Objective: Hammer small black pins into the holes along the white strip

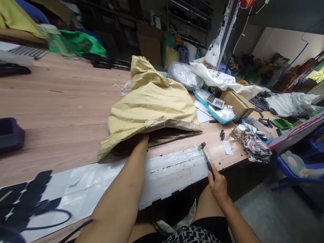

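My left forearm [124,189] reaches into the open mouth of a yellow cloth sack [154,101] lying on the table. The hand itself is hidden inside the sack, so its fingers do not show. My right hand [218,184] is wrapped round the black handle of a small hammer [207,158], whose head rests at or just above the right end of a white sheet [174,172] along the table's front edge. Black flat pieces [30,195] and a dark cord lie on the sheet's left part.
On the right are blue trays [222,116] with a calculator [215,100], a cardboard box [236,103], a jar [237,132] and a patterned cloth [255,146]. A dark container [11,135] stands at the left. Another person's yellow sleeve [20,18] shows at the upper left.
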Demonstrator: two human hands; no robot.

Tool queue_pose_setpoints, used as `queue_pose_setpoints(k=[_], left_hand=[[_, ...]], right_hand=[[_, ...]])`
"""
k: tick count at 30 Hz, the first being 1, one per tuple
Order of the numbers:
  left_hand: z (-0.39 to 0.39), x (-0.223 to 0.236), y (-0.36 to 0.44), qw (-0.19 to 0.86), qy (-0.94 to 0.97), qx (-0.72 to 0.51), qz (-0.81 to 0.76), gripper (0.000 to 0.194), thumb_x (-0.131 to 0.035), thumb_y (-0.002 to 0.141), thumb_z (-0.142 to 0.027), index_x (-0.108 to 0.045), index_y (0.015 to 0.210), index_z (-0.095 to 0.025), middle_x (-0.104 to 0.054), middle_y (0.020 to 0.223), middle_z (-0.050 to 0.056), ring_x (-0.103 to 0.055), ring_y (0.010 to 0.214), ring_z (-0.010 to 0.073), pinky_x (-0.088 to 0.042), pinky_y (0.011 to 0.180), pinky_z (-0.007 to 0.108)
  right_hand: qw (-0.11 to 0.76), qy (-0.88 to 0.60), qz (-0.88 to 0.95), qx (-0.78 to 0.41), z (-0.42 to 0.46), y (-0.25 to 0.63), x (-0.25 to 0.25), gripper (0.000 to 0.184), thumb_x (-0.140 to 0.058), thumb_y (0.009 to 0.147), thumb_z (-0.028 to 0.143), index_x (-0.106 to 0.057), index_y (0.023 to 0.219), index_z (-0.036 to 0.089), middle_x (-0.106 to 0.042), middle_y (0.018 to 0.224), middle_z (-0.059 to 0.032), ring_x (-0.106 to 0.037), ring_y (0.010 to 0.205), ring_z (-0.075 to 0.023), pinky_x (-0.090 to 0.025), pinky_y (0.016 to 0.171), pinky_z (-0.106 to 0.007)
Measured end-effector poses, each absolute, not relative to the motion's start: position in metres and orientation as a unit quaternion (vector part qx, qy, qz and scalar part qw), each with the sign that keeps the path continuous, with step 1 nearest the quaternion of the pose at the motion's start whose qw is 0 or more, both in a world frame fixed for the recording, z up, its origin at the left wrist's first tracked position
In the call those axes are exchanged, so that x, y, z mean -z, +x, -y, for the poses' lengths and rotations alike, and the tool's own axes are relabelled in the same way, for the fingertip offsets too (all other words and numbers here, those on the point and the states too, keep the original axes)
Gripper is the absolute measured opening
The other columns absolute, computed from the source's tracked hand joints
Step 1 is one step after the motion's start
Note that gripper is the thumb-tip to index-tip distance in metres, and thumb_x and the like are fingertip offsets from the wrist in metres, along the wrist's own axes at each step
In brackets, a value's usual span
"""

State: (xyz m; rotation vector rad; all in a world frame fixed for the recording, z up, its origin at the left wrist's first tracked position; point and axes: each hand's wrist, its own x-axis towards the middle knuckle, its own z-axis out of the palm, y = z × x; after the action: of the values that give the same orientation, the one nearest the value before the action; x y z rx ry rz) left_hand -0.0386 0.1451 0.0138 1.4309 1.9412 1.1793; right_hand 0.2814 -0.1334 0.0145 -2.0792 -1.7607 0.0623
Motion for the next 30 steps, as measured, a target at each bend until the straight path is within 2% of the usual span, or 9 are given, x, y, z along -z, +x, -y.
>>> queue_pose_setpoints(k=[2,4,7,9,13,19,22,25,30], left_hand=[[-0.139,-0.019,-0.039,0.259,0.486,-0.394,-0.736,0.060,-0.044,0.099,-0.034,-0.029,0.145,0.001,-0.020,0.162,0.022,-0.012,0.151,0.0304,-0.012,0.123,0.050],[-0.128,-0.027,-0.040,0.298,0.460,-0.354,-0.758,0.068,-0.062,0.087,-0.039,-0.041,0.140,-0.001,-0.033,0.157,0.022,-0.026,0.147,0.0345,-0.024,0.120,0.050],[-0.099,-0.038,-0.036,0.339,0.443,-0.300,-0.774,0.052,-0.072,0.074,-0.041,-0.065,0.115,-0.010,-0.068,0.122,0.017,-0.061,0.117,0.0365,-0.049,0.097,0.045],[-0.074,-0.042,-0.027,0.312,0.461,-0.295,-0.776,0.037,-0.074,0.068,-0.040,-0.070,0.097,-0.019,-0.074,0.095,0.008,-0.068,0.095,0.0318,-0.053,0.081,0.039],[-0.024,-0.037,0.005,0.291,0.576,-0.332,-0.688,0.021,-0.071,0.068,-0.035,-0.069,0.086,-0.025,-0.072,0.081,0.000,-0.063,0.076,0.0226,-0.047,0.068,0.032],[0.009,-0.014,0.040,0.256,0.714,-0.317,-0.569,0.010,-0.070,0.075,-0.030,-0.069,0.083,-0.026,-0.071,0.090,0.001,-0.057,0.095,0.0248,-0.041,0.087,0.038],[0.007,-0.008,0.039,0.257,0.720,-0.318,-0.562,0.018,-0.072,0.075,-0.032,-0.070,0.091,-0.026,-0.069,0.095,0.002,-0.056,0.096,0.0245,-0.041,0.088,0.038],[0.004,-0.006,0.035,0.261,0.711,-0.337,-0.559,0.025,-0.076,0.070,-0.032,-0.072,0.094,-0.024,-0.066,0.095,0.004,-0.055,0.095,0.0240,-0.043,0.087,0.036],[0.001,-0.005,0.035,0.278,0.702,-0.335,-0.564,0.014,-0.075,0.073,-0.031,-0.075,0.086,-0.025,-0.065,0.089,0.003,-0.055,0.093,0.0229,-0.044,0.086,0.036]], right_hand=[[0.205,-0.746,0.634,-0.023,0.133,0.281,-0.016,0.047,-0.044,0.098,0.032,-0.057,0.141,0.021,-0.072,0.119,-0.0080,-0.075,0.093,-0.0235,-0.057,0.081,-0.027],[0.203,-0.745,0.635,-0.022,0.133,0.281,-0.017,0.047,-0.044,0.097,0.032,-0.057,0.141,0.022,-0.073,0.119,-0.0079,-0.075,0.092,-0.0227,-0.057,0.080,-0.026],[0.200,-0.747,0.633,-0.025,0.133,0.281,-0.019,0.047,-0.042,0.098,0.032,-0.057,0.141,0.020,-0.073,0.117,-0.0084,-0.075,0.091,-0.0231,-0.057,0.080,-0.027],[0.200,-0.748,0.632,-0.026,0.132,0.281,-0.019,0.047,-0.042,0.098,0.033,-0.057,0.141,0.020,-0.074,0.116,-0.0087,-0.075,0.091,-0.0238,-0.057,0.080,-0.028],[0.208,-0.744,0.634,-0.022,0.132,0.282,-0.019,0.046,-0.043,0.098,0.032,-0.058,0.140,0.021,-0.074,0.116,-0.0076,-0.075,0.091,-0.0229,-0.057,0.080,-0.027],[0.215,-0.747,0.629,-0.024,0.131,0.282,-0.020,0.046,-0.045,0.097,0.035,-0.060,0.138,0.023,-0.077,0.106,-0.0071,-0.076,0.083,-0.0229,-0.058,0.075,-0.026],[0.224,-0.752,0.619,-0.039,0.130,0.283,-0.021,0.047,-0.045,0.097,0.036,-0.060,0.138,0.022,-0.078,0.102,-0.0084,-0.076,0.082,-0.0244,-0.059,0.074,-0.029],[0.256,-0.749,0.608,-0.068,0.130,0.283,-0.023,0.047,-0.045,0.096,0.036,-0.062,0.136,0.018,-0.076,0.108,-0.0109,-0.075,0.091,-0.0272,-0.060,0.080,-0.034],[0.349,-0.691,0.626,-0.088,0.142,0.275,-0.031,0.042,-0.049,0.096,0.037,-0.068,0.127,0.017,-0.071,0.121,-0.0112,-0.070,0.110,-0.0252,-0.055,0.097,-0.034]])
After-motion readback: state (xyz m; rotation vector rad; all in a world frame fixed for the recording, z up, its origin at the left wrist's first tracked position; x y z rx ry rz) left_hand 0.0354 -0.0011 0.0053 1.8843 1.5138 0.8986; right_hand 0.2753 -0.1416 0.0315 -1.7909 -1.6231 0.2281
